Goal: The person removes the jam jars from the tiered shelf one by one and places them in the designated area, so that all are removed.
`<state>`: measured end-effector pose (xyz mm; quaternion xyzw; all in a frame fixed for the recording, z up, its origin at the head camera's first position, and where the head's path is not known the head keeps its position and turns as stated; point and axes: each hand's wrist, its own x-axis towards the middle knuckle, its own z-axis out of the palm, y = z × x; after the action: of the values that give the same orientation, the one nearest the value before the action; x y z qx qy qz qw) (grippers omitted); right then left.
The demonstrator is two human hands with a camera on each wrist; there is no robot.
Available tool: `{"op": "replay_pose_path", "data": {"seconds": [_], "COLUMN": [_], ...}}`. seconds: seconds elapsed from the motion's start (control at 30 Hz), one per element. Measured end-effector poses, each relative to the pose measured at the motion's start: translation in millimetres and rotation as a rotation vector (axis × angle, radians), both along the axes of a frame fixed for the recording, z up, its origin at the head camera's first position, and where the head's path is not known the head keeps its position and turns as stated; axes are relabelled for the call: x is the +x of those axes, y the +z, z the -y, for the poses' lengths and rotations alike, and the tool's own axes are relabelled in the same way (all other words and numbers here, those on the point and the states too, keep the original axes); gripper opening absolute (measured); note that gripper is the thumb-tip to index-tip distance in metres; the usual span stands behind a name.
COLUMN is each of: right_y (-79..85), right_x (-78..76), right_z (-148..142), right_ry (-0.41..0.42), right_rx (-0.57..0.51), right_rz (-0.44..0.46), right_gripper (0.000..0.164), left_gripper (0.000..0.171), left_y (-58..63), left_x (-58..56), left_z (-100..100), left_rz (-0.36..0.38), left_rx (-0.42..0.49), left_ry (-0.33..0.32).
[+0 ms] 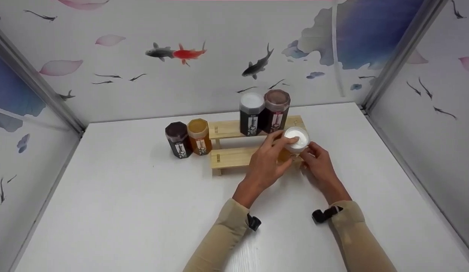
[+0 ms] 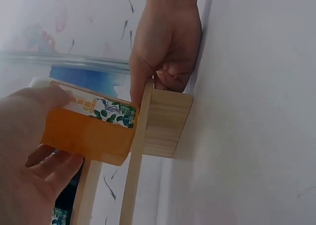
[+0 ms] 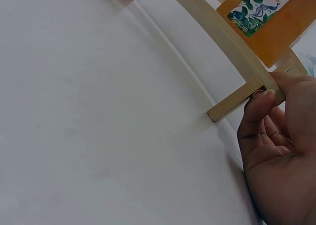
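My left hand [image 1: 265, 161] grips an amber, many-sided jar [image 2: 89, 136] with a white lid [image 1: 301, 142], fingers and thumb around its upper part. The jar's base is right at the board of the lower shelf [image 1: 232, 160] of a two-step wooden rack [image 2: 131, 185], near its right end. A leafy label [image 3: 254, 13] shows on its side. With thumb and fingers, my right hand [image 1: 322, 166] pinches the end of that lower board, just above the rack's leg [image 3: 229, 102].
A dark jar with a white lid [image 1: 252, 102] and a brown-lidded jar [image 1: 276, 98] stand on the upper shelf [image 1: 228, 130]. Left of the rack, a dark jar [image 1: 177, 139] and an amber jar [image 1: 199, 138] stand on the white table [image 1: 124, 196]. Patterned panels [image 1: 219, 22] enclose the table.
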<state>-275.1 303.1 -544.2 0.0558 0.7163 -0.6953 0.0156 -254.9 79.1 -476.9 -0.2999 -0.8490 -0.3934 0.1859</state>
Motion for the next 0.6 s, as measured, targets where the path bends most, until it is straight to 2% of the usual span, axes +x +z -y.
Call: {"op": "replay_pose_path", "data": {"seconds": [0.13, 0.27, 0.47, 0.6], "right_y": [-1.4, -1.8, -3.0, -3.0], "right_x": [0.5, 0.2, -0.8, -1.6], "right_z": [0.1, -0.1, -0.8, -1.3], "right_ry": [0.0, -0.006, -0.005, 0.001], "right_rx": [-0.005, 0.013, 0.061, 0.089], "right_rz": [-0.016, -0.028, -0.028, -0.021], "right_gripper": [0.055, 0.055, 0.052, 0.051], "left_gripper": [0.05, 0.051, 0.065, 0.065], "left_y": [-3.9, -5.5, -7.2, -6.6], "left_x": [0.4, 0.3, -2.5, -6.4], "left_z": [-2.4, -2.7, 0.4, 5.6], "left_rz": [-0.091, -0.148, -0.159, -0.135], "left_rx": [0.005, 0.025, 0.048, 0.084], "left_ry": [-0.014, -0.027, -0.059, -0.084]}}
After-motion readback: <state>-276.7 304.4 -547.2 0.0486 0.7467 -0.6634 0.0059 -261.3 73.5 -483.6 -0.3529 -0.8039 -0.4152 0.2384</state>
